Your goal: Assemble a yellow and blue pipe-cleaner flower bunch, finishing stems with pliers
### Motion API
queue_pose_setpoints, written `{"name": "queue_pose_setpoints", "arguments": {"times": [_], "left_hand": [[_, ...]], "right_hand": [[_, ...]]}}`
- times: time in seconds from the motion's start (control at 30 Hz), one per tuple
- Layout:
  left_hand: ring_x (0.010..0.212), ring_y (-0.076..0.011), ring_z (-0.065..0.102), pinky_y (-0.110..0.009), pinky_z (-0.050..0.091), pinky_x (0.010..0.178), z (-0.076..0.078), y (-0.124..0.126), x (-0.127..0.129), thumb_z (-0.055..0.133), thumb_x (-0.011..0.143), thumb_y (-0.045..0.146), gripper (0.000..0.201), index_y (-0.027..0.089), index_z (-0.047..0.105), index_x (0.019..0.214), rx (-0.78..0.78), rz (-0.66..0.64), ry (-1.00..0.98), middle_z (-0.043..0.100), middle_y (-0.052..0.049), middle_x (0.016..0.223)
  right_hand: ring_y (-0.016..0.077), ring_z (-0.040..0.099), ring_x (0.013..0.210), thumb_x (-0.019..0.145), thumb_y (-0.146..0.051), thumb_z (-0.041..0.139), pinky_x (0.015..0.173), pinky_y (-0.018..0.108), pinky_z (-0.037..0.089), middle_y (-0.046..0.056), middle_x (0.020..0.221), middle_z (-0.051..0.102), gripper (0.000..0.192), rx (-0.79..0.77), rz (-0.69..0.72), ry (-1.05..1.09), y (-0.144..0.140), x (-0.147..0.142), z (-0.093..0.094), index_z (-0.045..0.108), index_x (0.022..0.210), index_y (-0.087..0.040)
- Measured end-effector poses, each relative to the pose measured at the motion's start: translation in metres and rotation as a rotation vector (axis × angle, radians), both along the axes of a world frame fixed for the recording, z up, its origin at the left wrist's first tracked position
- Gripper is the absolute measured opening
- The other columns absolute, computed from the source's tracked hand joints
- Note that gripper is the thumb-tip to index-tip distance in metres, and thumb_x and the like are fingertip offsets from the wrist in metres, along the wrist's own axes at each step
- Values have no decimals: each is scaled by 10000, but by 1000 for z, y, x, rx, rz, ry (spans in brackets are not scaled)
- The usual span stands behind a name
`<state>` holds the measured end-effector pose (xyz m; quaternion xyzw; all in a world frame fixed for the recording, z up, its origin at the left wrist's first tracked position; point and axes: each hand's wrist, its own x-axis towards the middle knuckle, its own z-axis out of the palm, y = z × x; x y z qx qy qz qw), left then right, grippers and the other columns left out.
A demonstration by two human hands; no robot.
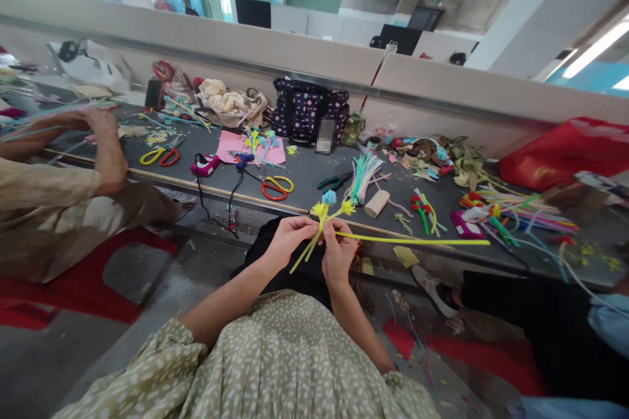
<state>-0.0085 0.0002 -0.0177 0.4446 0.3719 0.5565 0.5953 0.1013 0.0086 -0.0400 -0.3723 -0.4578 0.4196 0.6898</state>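
Over my lap, at the table's front edge, my left hand (289, 239) pinches a small bunch of pipe-cleaner flowers (322, 209), yellow with one blue bloom. Its yellow-green stems stick out below the fingers. My right hand (339, 252) is closed beside it, fingertips on the same stems and on a long yellow pipe cleaner (417, 240) that runs out straight to the right. Whether that pipe cleaner is wound around the stems is hidden by my fingers. Just beyond lie a cardboard tube (377, 203) and a bundle of pastel pipe cleaners (364, 177).
Scissors (276, 187), a glue gun (242, 160) with its cord, and dark pliers (335, 181) lie on the table. Behind them stand a dotted bag (309, 111) and a glass jar (352, 129). Co-workers sit on both sides; one's hands (101, 121) show at left.
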Motion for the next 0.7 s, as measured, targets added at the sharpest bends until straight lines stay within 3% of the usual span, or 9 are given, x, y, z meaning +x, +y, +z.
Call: {"name": "queue_pose_setpoints", "arguments": {"times": [0.7], "left_hand": [[539,-113,577,-231,451,575,-6,5,5,731,681,273,161,121,686,714,-18,63,32,661,-23,586]], "right_hand": [[100,438,483,823,-365,643,491,231,359,-50,558,503,228,-16,-16,-10,0,-1,-5,584,711,-175]]}}
